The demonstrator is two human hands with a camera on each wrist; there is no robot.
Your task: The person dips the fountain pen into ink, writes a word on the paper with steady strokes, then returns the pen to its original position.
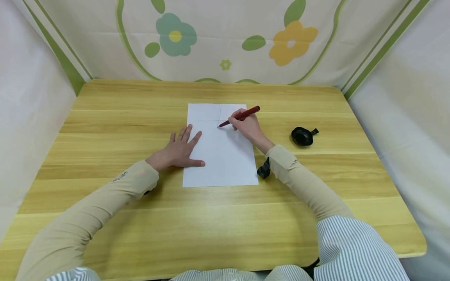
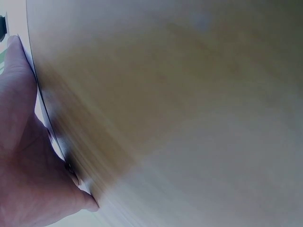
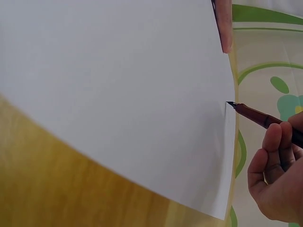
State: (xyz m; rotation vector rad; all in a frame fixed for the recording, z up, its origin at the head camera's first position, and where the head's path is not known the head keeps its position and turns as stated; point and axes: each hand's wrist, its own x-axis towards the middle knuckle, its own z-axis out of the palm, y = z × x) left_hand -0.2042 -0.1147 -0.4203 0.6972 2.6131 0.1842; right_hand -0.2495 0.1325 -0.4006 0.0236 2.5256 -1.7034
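Note:
A white sheet of paper [image 1: 221, 156] lies on the wooden table, with a thin horizontal line and a thin, slightly curved vertical line crossing near its top. My right hand [image 1: 247, 125] pinches a dark red fountain pen [image 1: 249, 112], its nib touching the paper at the lower end of the vertical line. In the right wrist view the pen [image 3: 255, 115] shows its dark metal nib, and curled fingers [image 3: 272, 137] hold the barrel. My left hand [image 1: 179, 150] lies flat with spread fingers across the paper's left edge. The left wrist view shows this hand [image 2: 28, 156] side-on, low against the tabletop.
A small black rounded object with a short tab [image 1: 302, 136] sits on the table [image 1: 351, 171] to the right of the paper. Black wrist gear [image 1: 263, 169] shows under the right sleeve. Behind the table hangs a white cloth [image 1: 225, 23] printed with flowers.

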